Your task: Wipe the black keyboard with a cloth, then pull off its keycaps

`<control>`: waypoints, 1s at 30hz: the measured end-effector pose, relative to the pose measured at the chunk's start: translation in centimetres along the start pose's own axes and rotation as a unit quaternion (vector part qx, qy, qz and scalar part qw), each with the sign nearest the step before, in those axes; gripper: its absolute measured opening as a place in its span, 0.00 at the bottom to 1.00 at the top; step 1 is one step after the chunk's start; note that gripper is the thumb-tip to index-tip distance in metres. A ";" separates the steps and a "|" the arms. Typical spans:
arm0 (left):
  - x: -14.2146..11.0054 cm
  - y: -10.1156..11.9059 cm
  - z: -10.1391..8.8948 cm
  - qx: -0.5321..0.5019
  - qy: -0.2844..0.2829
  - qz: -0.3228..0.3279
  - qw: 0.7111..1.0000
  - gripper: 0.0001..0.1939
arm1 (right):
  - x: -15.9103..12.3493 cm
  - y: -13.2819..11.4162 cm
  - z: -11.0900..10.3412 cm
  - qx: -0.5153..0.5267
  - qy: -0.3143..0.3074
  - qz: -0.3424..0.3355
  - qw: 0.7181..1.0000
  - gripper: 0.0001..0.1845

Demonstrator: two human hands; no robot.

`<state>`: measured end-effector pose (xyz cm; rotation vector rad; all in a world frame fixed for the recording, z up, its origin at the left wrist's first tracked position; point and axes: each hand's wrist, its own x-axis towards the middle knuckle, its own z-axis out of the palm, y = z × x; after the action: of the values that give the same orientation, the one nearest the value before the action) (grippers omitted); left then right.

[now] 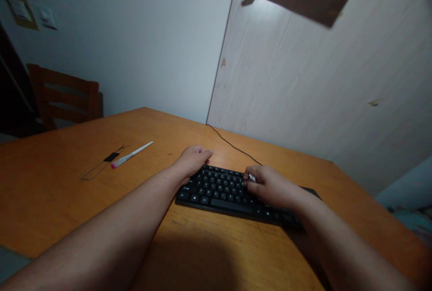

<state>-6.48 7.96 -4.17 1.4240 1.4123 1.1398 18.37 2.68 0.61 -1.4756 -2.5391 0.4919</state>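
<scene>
A black keyboard (222, 192) lies flat on the wooden table, its long side facing me. My left hand (195, 161) is closed on the keyboard's far left corner, the thumb pointing right along the back edge. Over the right half of the keys, my right hand (265, 183) is closed in a pinch. A small crumpled white piece (251, 177), like tissue or cloth, shows between its fingers; most of it is hidden. The right hand and wrist cover many keys on that side.
A thin black cable (232, 145) runs from behind the keyboard to the wall. On the table's left lie a white stick with a pink end (132, 154) and a thin wire loop with a black block (111, 157). A wooden chair (69, 95) stands beyond the table (189, 255).
</scene>
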 end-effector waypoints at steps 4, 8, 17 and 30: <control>0.0 0.0 0.0 -0.001 0.001 0.006 1.000 0.18 | -0.4 -0.8 0.0 0.014 -0.020 -0.019 1.000 0.05; 0.0 0.0 0.0 0.002 0.001 0.000 1.000 0.17 | -0.7 -1.3 0.3 0.005 -0.057 -0.022 0.998 0.06; -0.1 0.1 0.0 0.013 0.004 0.008 1.000 0.17 | -0.8 -1.7 0.0 0.020 -0.047 -0.013 0.999 0.04; -0.3 0.2 0.0 0.003 -0.007 0.005 1.000 0.18 | -1.1 -1.8 -1.0 0.049 -0.046 0.001 0.998 0.04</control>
<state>-6.43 7.69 -3.94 1.4421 1.4012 1.1313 17.72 1.11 2.21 -1.4546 -2.5411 0.6888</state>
